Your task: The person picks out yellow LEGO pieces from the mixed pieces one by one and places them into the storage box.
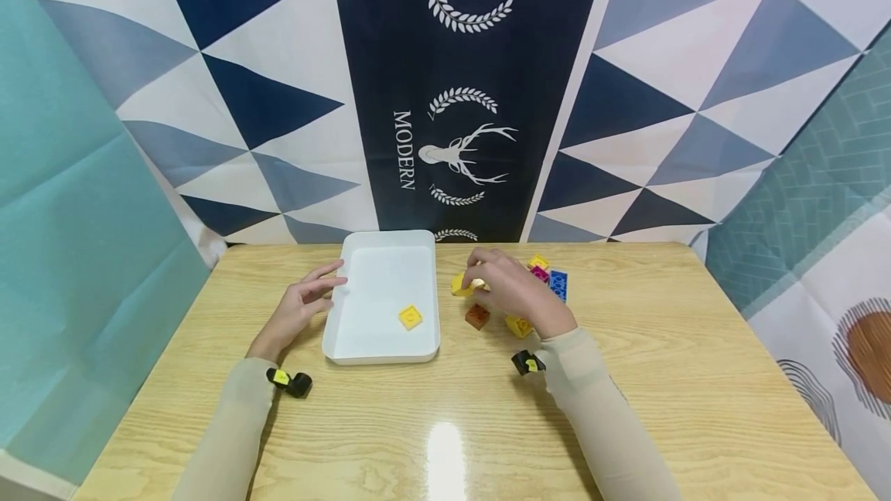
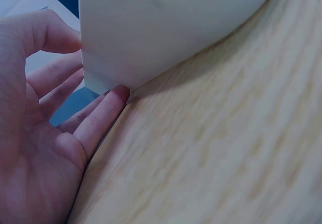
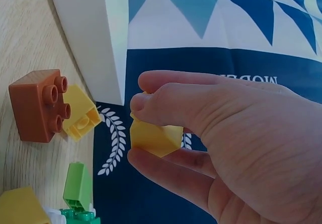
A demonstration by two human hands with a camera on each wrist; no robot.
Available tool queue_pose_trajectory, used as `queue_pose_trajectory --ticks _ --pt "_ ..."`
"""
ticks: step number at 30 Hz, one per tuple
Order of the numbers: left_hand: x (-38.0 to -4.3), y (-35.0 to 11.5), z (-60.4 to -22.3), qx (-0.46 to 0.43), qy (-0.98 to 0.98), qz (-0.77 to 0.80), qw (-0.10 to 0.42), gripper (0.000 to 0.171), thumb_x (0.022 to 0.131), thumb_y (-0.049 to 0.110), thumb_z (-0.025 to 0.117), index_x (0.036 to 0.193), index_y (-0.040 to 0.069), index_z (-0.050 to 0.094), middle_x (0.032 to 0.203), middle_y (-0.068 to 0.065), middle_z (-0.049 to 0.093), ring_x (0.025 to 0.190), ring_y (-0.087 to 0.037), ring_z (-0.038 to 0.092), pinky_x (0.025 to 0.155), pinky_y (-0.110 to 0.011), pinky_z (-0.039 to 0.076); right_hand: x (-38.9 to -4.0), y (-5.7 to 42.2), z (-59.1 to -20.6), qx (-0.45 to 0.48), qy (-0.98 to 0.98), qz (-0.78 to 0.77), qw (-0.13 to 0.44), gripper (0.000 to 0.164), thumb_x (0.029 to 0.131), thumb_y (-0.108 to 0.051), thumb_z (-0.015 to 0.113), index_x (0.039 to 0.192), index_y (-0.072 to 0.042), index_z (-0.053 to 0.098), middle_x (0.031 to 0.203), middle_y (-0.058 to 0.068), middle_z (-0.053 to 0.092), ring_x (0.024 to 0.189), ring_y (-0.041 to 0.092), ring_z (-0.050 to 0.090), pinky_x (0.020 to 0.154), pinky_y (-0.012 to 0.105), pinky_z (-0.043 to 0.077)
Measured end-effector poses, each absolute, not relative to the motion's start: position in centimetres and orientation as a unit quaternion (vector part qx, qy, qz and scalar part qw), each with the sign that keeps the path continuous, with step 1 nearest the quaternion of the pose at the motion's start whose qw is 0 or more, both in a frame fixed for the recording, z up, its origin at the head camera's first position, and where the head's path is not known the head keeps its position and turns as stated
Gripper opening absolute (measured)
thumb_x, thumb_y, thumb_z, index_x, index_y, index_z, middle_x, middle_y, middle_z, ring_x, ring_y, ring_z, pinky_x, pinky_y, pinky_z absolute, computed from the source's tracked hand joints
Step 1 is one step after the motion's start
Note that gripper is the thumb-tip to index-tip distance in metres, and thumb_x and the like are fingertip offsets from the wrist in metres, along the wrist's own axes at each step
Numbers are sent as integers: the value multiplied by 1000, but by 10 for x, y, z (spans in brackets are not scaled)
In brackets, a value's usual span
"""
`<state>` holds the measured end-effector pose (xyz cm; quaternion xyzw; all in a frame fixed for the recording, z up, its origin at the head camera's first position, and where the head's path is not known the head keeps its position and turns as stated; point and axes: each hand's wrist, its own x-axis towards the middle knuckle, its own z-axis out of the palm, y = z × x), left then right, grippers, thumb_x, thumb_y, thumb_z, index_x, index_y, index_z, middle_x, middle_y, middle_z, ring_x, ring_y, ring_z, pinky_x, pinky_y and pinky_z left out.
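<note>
Pinching a slanted yellow brick (image 3: 157, 136) between the thumb and fingers of the right hand (image 1: 510, 283), seemingly raised off the surface (image 1: 376, 424), just right of the white tray (image 1: 379, 277). Set narrow there, fingers bent in around the brick. With the left hand (image 1: 295, 311), touching the tray's left side, fingers spread fairly wide and not wrapped around anything.

In the tray, toward the near right corner, only a flat yellow brick (image 1: 411, 317). Under and around the right hand, on the surface: a reddish-brown brick (image 1: 477, 316) and, close by it, a loose yellow brick (image 3: 80, 114); farther right, a blue brick (image 1: 558, 285) and a magenta brick (image 1: 539, 274); also a light green brick (image 3: 78, 186), visible only from the right wrist.

Could drop the slanted brick through too light a fingertip hold, especially with a twist on the sloping face. Could clip the tray's right wall by crossing too low. Could scatter the neighbouring bricks with trailing fingers or the black wrist camera (image 1: 525, 362), because of such close packing. Could slide or tip the tray by pushing too hard from the left, with no visible brace opposite.
</note>
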<state>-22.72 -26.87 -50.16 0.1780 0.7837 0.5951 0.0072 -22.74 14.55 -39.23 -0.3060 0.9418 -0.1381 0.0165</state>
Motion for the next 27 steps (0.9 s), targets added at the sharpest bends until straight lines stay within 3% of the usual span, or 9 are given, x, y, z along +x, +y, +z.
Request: queue_pose_trajectory --ticks 27 --pt "-227 -269 -500 173 783 597 11 44 104 -10 60 147 -13 66 181 -28 36 173 -49 24 119 0 39 -235 138 -392 -303 940 -151 42 21 102 -4 80 119 -13 88 138 11 73 132 34 67 123 55 59"
